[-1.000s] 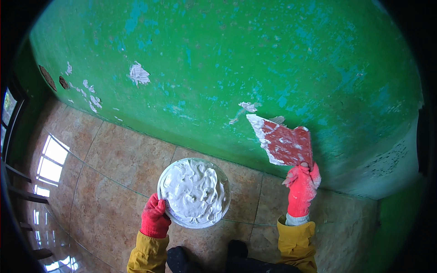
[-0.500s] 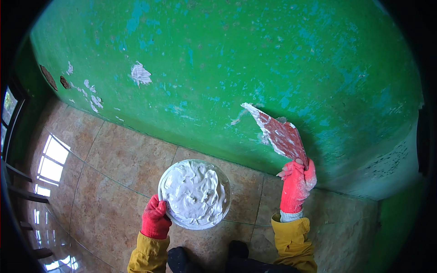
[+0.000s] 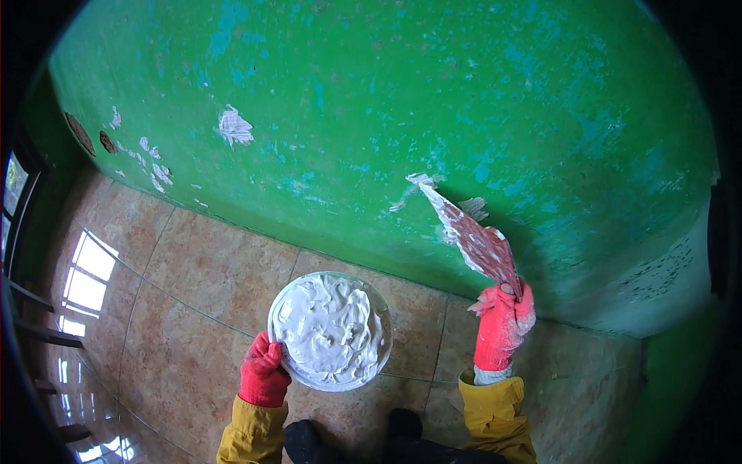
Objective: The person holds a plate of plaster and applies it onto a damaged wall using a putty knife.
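Note:
My left hand [image 3: 263,371], in a red glove, grips the left rim of a round tub [image 3: 386,325] filled with thick white putty [image 3: 328,329]. My right hand [image 3: 504,321], in a red glove dusted white with fingertips showing, closes round the lower end of a reddish-brown putty spreader [image 3: 481,243]. White putty coats the spreader's left edge. Its upper tip is at the green wall [image 3: 332,100]; I cannot tell whether it touches. Fresh putty patches [image 3: 473,208] show on the wall beside the blade.
Other white patches [image 3: 234,126] and two brown holes [image 3: 107,141] mark the wall at left. Blue flecks of old paint dot it. Below lies a brown tiled floor [image 3: 193,271] with window reflections. Dark furniture legs [image 3: 46,334] stand at the left edge; my feet [image 3: 309,441] are at the bottom.
My right hand has drawn the spreader slightly down toward me, uncovering more white putty at its tip and beside its blade. The left hand and tub have stayed almost still.

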Demonstrator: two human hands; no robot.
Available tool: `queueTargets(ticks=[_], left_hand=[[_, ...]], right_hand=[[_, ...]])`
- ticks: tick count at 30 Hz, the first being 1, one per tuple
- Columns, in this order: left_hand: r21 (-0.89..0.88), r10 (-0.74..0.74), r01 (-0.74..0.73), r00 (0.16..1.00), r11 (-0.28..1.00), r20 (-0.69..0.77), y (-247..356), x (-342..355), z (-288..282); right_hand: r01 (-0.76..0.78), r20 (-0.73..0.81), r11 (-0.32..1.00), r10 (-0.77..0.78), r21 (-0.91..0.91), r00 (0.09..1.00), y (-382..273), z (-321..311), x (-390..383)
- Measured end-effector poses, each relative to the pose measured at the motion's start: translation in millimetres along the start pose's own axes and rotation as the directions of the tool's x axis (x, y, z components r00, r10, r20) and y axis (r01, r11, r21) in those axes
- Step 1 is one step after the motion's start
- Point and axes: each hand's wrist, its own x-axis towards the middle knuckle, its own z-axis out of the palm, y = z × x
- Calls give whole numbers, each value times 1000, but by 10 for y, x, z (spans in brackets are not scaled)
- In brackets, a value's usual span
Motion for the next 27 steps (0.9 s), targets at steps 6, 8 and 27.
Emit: queueTargets(ticks=[6, 8, 27], left_hand=[[-6, 17, -17, 1000, 1000, -10, -13, -6, 16], [-15, 18, -18, 1000, 1000, -9, -17, -5, 16], [-14, 8, -9, 1000, 1000, -11, -14, -5, -11]], right_hand=[[34, 48, 999, -34, 7, 998, 85, 41, 52], [75, 37, 997, -74, 0, 997, 85, 39, 57], [126, 57, 991, -124, -39, 991, 137, 103, 66]])
